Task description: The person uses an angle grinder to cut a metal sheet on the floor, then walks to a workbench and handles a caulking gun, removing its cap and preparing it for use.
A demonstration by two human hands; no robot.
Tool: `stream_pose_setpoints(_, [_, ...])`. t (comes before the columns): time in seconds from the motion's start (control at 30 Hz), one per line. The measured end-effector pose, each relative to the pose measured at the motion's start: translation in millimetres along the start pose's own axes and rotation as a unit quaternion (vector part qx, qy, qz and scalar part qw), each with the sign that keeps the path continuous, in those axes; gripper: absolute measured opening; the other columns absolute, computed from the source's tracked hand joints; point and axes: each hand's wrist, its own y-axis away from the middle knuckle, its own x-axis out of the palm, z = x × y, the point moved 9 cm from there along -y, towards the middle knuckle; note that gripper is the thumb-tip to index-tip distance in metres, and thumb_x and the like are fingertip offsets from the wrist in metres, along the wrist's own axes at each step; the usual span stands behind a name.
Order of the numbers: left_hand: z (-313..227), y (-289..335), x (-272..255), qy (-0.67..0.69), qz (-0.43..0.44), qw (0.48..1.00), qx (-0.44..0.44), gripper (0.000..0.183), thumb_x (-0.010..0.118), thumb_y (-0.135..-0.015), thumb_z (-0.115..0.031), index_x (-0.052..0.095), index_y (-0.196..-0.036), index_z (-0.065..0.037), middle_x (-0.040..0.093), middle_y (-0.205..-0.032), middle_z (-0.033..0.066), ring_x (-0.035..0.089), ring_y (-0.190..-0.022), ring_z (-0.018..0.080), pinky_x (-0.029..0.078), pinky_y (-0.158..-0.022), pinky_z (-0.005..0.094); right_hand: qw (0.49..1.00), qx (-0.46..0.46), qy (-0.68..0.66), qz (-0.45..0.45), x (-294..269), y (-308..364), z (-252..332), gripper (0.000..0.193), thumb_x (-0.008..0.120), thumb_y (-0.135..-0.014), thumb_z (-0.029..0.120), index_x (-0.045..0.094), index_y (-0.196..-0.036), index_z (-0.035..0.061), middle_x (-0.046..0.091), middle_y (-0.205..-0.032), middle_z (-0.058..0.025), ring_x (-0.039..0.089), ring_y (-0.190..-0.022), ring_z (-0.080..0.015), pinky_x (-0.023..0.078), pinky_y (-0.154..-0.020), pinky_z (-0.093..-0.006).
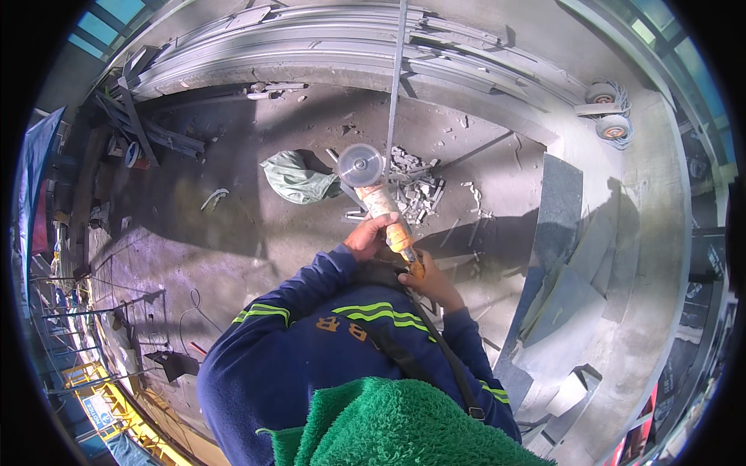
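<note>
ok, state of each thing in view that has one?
Worn orange angle grinder: held in two hands
Round translucent grey disc: fitted on grinder; spinning or not, unclear
Left grip: closed on grinder body
Right grip: closed on grinder's rear
Pale green sack: lying crumpled
Broken pale chunks: loosely heaped
Long grey metal profiles: stacked

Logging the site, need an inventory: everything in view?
Angle grinder with round disc: 1, orange and white, in both hands
Crumpled sack: 1, pale green, floor left of disc
Broken rubble pieces: many, grey, floor right of disc
Long metal profiles: many, silver, far edge
Long thin strip: 1, grey, top centre
Round wheels: 2, grey, upper right
Flat sheets: several, grey, right
Lattice frame: 1, yellow, lower left
Tarp: 1, blue, left edge
Shaggy towel: 1, green, lower centre
Top: 1, dark blue, lower centre
Left hand: 1, bare, grinder body
Right hand: 1, bare, grinder rear
</note>
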Motion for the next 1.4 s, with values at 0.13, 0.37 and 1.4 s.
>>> stream_pose_setpoints(0.13, [-0.6, 20.8, -57.5, 0.042, -0.034, 0.999, -0.004, 0.053, 0.077, -0.100, -0.038, 0.059, -0.136, -0.005, 0.069, -0.125, 0.0092, 0.069, -0.117, 0.0263, 0.054, -0.108, 0.0483, 0.989, 0.096, 0.056, 0.093, 36.4, -17.1, -9.6, 0.083, 0.077, -0.093, 0.056, 0.055, -0.144, -0.0068, 0.073, -0.117, -0.0237, 0.072, -0.111, -0.0330, 0.054, -0.098, -0.0441])
stream_pose_setpoints(0.37, [-27.4, 58.8, -166.5, 0.108, -0.058, 0.992, -0.015, 0.048, 0.079, -0.099, -0.036, 0.060, -0.135, -0.010, 0.069, -0.127, 0.0064, 0.069, -0.116, 0.0249, 0.055, -0.104, 0.0496, 0.977, 0.106, 0.182, 0.031, 123.7, -68.5, 17.4, 0.081, 0.076, -0.090, 0.058, 0.059, -0.134, -0.0085, 0.072, -0.120, -0.0303, 0.071, -0.111, -0.0438, 0.053, -0.096, -0.0458])
stream_pose_setpoints(1.4, [-47.8, 409.4, -665.1, 0.317, -0.430, 0.834, 0.135, 0.038, 0.074, -0.075, -0.034, 0.069, -0.102, -0.008, 0.073, -0.101, 0.0112, 0.072, -0.101, 0.0318, 0.058, -0.101, 0.0527, 0.789, 0.559, 0.177, -0.186, 316.7, 196.8, -312.4, 0.042, 0.060, -0.109, 0.042, 0.066, -0.139, 0.0131, 0.062, -0.146, -0.0220, 0.066, -0.130, -0.0449, 0.056, -0.105, -0.0535])
